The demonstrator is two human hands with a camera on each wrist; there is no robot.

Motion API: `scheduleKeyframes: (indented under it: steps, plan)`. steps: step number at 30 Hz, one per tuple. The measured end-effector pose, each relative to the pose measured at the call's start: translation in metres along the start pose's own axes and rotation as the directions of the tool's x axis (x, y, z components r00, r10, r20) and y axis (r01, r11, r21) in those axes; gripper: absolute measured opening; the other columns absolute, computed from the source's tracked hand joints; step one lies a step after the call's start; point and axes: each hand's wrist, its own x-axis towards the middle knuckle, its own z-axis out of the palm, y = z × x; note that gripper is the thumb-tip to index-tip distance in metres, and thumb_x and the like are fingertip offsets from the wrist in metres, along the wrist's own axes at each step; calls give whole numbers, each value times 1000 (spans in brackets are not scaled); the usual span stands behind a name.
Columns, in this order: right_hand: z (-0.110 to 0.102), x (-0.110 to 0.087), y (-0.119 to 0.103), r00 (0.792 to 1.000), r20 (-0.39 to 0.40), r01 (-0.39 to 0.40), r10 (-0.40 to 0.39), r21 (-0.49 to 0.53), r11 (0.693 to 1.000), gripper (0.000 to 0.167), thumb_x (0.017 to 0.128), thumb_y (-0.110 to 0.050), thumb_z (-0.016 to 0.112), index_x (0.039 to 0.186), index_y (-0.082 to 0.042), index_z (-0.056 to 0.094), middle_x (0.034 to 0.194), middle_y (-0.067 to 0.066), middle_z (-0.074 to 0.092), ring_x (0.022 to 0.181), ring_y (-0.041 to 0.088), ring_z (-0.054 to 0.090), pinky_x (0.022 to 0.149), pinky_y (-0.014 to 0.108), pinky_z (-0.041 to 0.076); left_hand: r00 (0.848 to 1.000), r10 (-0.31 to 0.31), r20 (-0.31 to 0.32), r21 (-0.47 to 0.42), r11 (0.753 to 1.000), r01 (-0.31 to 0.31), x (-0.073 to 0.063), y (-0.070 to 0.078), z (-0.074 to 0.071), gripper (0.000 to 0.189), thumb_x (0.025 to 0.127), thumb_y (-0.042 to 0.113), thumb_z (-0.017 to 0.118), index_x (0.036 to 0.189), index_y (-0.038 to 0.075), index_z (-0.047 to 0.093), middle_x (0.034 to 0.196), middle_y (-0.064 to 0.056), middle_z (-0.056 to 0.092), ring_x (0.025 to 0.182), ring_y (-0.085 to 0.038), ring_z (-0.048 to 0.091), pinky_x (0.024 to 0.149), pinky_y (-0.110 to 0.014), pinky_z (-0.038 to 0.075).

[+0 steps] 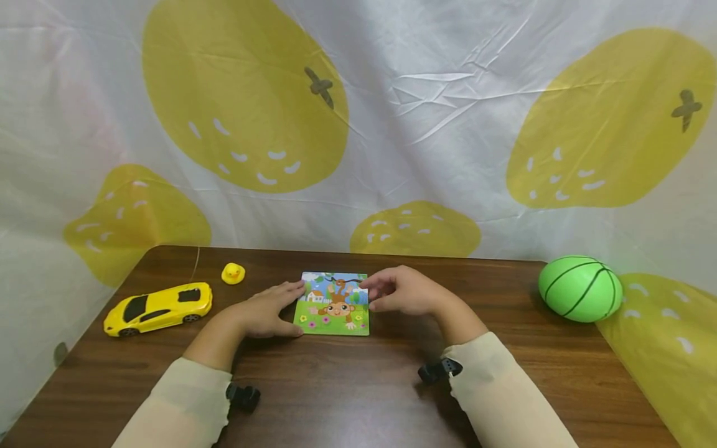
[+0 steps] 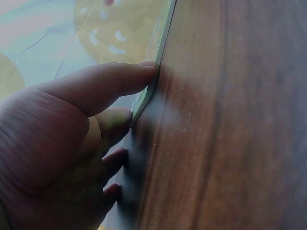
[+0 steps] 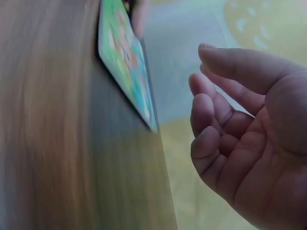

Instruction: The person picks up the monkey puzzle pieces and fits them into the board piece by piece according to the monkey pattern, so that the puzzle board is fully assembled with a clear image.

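Observation:
A thin square picture board [image 1: 330,317] with a cartoon monkey lies flat on the brown wooden table. On its left side, my left hand [image 1: 267,311] has the thumb at the near corner and the fingertips by the upper left edge. The left wrist view shows that thumb [image 2: 120,79] straight against the board's rim [image 2: 165,36]. My right hand [image 1: 411,291] hovers at the board's right edge. Its fingers [image 3: 204,110] are loosely bent and hold nothing, apart from the board [image 3: 122,52] in the right wrist view.
A yellow toy car [image 1: 159,309] sits on the table's left side, with a small yellow rubber duck [image 1: 233,274] behind it. A green ball [image 1: 581,289] with black lines rests at the right edge. A white curtain [image 1: 426,124] with yellow fruit prints hangs behind the table [image 1: 336,392].

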Motion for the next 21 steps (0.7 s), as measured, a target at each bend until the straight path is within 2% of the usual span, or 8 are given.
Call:
scheduleKeyframes:
  steps: [2, 5, 11, 15, 18, 21]
  plan:
    - [-8, -9, 8, 999, -34, -25, 25, 6, 1000, 46, 93, -22, 84, 136, -9, 73, 107, 1, 76, 97, 12, 68, 82, 28, 57, 1000, 1, 0, 0, 1000, -1, 0, 0, 0, 98, 93, 49, 77, 171, 15, 28, 181, -11, 20, 167, -43, 16, 132, -70, 16]
    - [-20, -23, 21, 995, -72, -68, 69, 6, 998, 47, 93, -25, 84, 136, -12, 73, 109, 1, 75, 96, 15, 66, 76, 29, 56, 1000, 3, 5, -5, 1000, -3, -1, 0, 0, 98, 94, 49, 77, 171, 14, 28, 181, -11, 20, 168, -43, 15, 132, -71, 16]
    - [-42, -51, 48, 985, -104, -134, 140, 62, 989, 49, 94, -22, 83, 139, -8, 70, 112, 7, 73, 91, 21, 70, 73, 36, 62, 1000, 9, 8, -4, 1000, -9, -2, -1, 0, 98, 94, 49, 76, 171, 14, 29, 181, -11, 20, 168, -43, 15, 131, -72, 15]
    - [-54, -67, 68, 978, -124, -153, 167, 118, 981, 50, 94, -16, 81, 141, -2, 68, 113, 12, 72, 96, 20, 74, 81, 30, 62, 1000, 6, 7, -9, 1000, -5, -1, -2, 0, 98, 93, 49, 76, 171, 15, 28, 181, -10, 20, 168, -43, 15, 131, -72, 15]
    - [-61, -75, 80, 971, -143, -178, 194, 118, 977, 51, 93, -15, 82, 141, -3, 68, 115, 14, 73, 100, 15, 72, 80, 24, 58, 1000, 7, 5, -8, 1000, -7, 0, -2, 0, 98, 93, 49, 77, 171, 15, 28, 181, -10, 20, 168, -43, 15, 131, -72, 16]
    - [-66, -81, 90, 964, -153, -204, 215, 84, 975, 51, 93, -18, 83, 140, -5, 69, 118, 14, 74, 97, 13, 68, 76, 25, 55, 1000, 11, 3, -7, 1000, -11, -1, -2, 0, 98, 93, 49, 77, 171, 14, 28, 181, -11, 20, 168, -43, 15, 131, -72, 16]
